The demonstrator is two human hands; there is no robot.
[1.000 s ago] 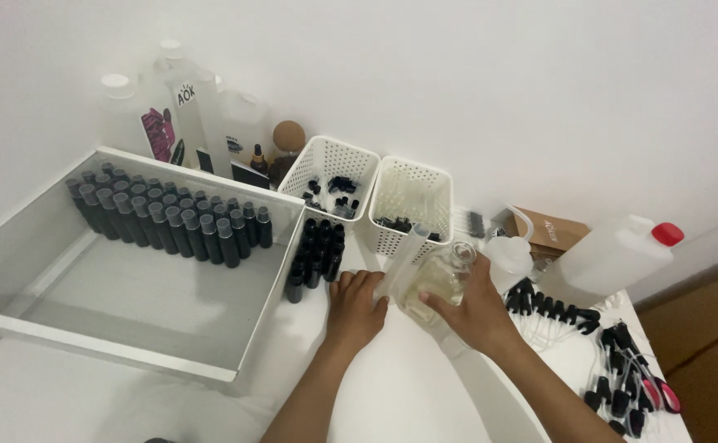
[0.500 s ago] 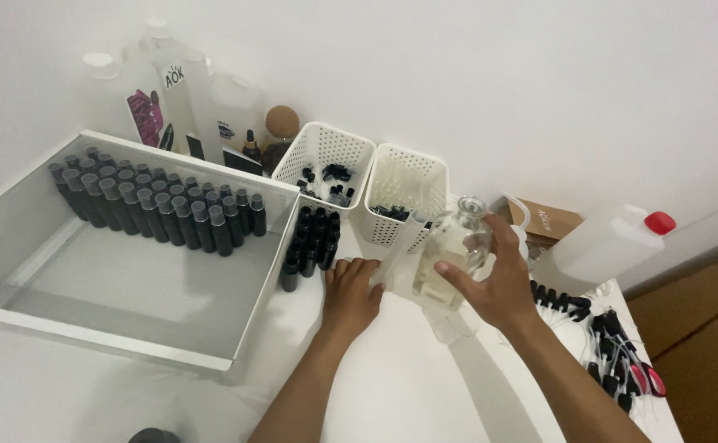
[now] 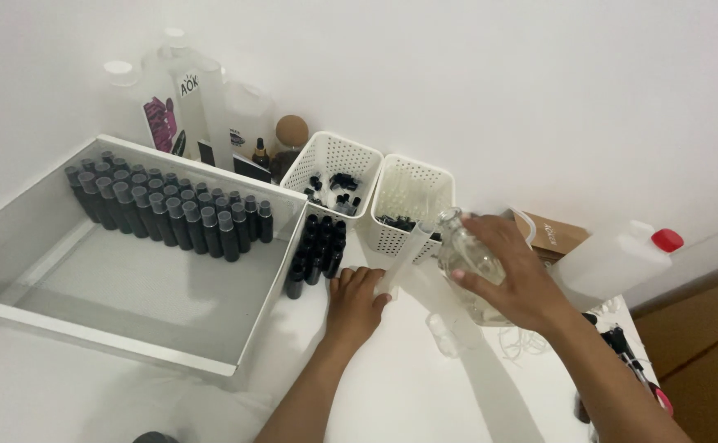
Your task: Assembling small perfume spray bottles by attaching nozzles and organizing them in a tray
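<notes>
My right hand (image 3: 516,283) grips a clear glass bottle (image 3: 467,261) of pale liquid, lifted off the white table (image 3: 392,394) and tilted with its neck up and to the left. A slim clear tube (image 3: 404,258) slants from near the bottle's mouth down to my left hand (image 3: 355,305). That hand rests on the table with the tube's lower end between thumb and fingers. Both hands are just in front of two white slotted baskets (image 3: 412,201).
A large white tray (image 3: 129,328) at left holds rows of dark capped bottles (image 3: 170,209). More small black bottles (image 3: 314,250) stand beside it. Tall clear bottles (image 3: 211,107) line the back wall. A white jug with a red cap (image 3: 613,258) and a brown box (image 3: 556,234) lie at right.
My right hand has lifted the glass bottle higher and to the right, tilting it more. My left hand has stayed on the table.
</notes>
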